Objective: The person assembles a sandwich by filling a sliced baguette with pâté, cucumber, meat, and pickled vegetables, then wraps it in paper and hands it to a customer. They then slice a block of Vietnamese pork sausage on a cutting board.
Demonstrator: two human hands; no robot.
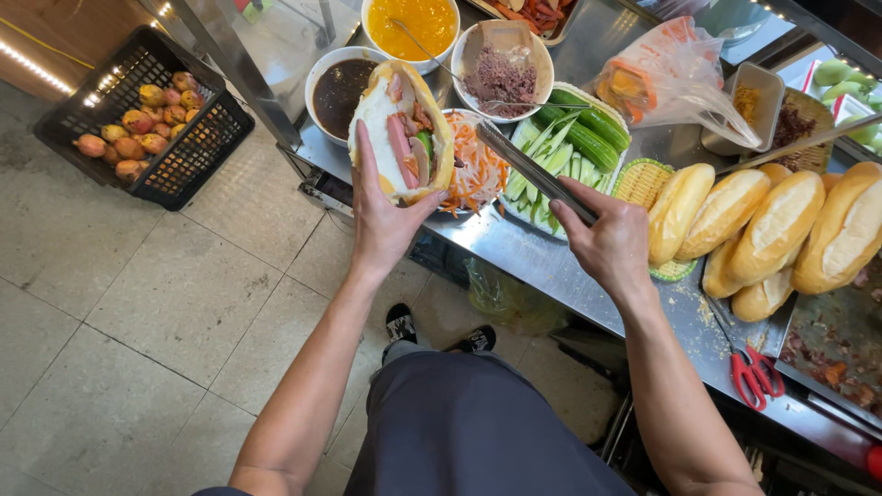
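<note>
My left hand (381,216) holds an opened bread roll sandwich (401,129) filled with pink meat slices and a bit of green, raised over the counter edge. My right hand (606,239) grips metal tongs (528,165) whose tips point at a bowl of shredded carrot and white radish (478,174). Just behind the tongs lies a tray of cucumber sticks (574,138).
On the steel counter (514,253) stand bowls of dark sauce (335,87), orange sauce (409,23) and minced meat (501,78). Several bread rolls (772,230) lie at right, near red scissors (753,372) and a plastic bag (671,78). A black crate of fruit (138,119) sits on the floor.
</note>
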